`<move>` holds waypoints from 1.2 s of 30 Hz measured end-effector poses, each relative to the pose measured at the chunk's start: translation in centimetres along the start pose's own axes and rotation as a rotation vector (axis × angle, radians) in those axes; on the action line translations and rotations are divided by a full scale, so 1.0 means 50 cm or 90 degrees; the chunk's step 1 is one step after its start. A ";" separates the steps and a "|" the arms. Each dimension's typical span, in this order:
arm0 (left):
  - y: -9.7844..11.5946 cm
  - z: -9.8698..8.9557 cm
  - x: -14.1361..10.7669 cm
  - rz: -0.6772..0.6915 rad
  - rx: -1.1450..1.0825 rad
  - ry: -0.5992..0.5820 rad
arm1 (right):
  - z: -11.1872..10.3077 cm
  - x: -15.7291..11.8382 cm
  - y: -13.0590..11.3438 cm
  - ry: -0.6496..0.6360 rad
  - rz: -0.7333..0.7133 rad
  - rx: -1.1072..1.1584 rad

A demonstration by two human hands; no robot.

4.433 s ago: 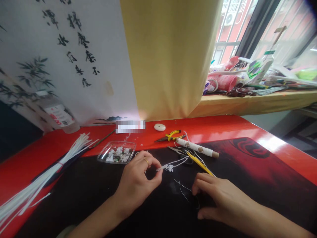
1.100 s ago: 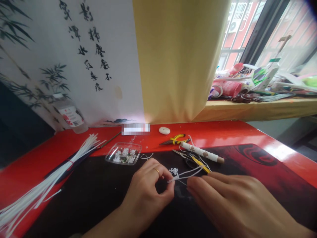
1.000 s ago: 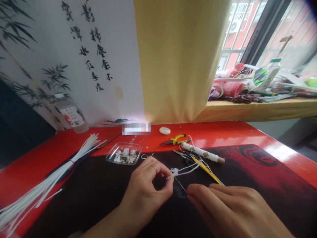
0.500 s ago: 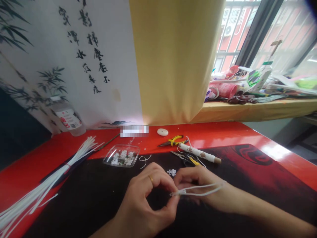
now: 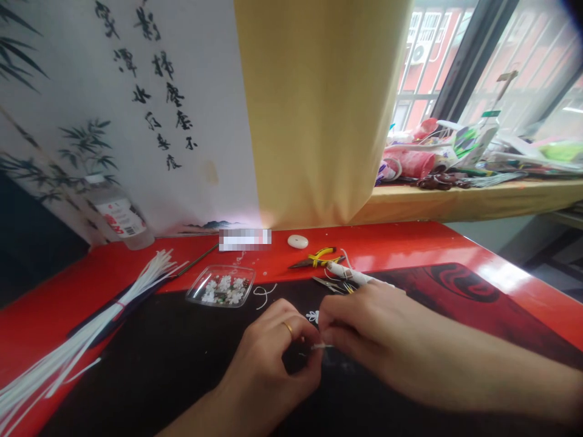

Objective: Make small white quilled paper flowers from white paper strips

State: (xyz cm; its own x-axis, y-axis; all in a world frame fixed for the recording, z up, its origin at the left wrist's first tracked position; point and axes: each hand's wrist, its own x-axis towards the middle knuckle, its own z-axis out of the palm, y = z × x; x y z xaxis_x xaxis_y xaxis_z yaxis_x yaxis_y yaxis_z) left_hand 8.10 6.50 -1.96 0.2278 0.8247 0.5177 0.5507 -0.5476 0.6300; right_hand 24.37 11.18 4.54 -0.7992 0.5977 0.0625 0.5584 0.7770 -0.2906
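Observation:
My left hand [image 5: 276, 352], with a gold ring on one finger, is closed in a pinch on a thin white cord [image 5: 322, 346]. Only a short bit of the cord shows between the two hands. From the right, my right hand [image 5: 353, 321] meets it with thumb and fingers pressed together at the cord; its palm hides the rest. Just beyond the fingertips a small white knotted flower [image 5: 312, 316] lies on the black mat [image 5: 182, 364], partly covered by my right hand.
A clear dish [image 5: 221, 286] of white flower beads stands behind a curl of cord [image 5: 265, 295]. Yellow-handled pliers [image 5: 319, 258], scissors [image 5: 330, 285] and a white roll [image 5: 348, 274] lie behind my right hand. White cords [image 5: 104, 321] lie bundled at left, near a bottle [image 5: 121, 215].
My right hand has moved up and over the cord, its back now hiding most of the roll and scissor handles. The long cord ends seen across the right wrist are out of sight.

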 end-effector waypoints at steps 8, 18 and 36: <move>0.011 -0.014 0.005 -0.068 -0.013 0.138 | 0.112 -0.057 -0.023 0.248 -0.051 0.007; 0.032 -0.022 0.009 -0.307 -0.371 0.053 | 0.091 -0.027 0.023 0.123 -0.041 0.312; -0.017 -0.021 0.017 -0.183 0.019 0.033 | 0.031 0.013 0.013 0.080 -0.071 -0.102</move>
State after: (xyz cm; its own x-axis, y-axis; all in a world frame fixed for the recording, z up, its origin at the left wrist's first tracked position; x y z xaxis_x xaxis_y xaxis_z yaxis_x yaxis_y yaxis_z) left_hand 6.97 7.51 -1.46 0.0179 0.9364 0.3506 0.6100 -0.2880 0.7382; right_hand 23.89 11.77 2.93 -0.8300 0.5182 0.2064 0.5042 0.8552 -0.1197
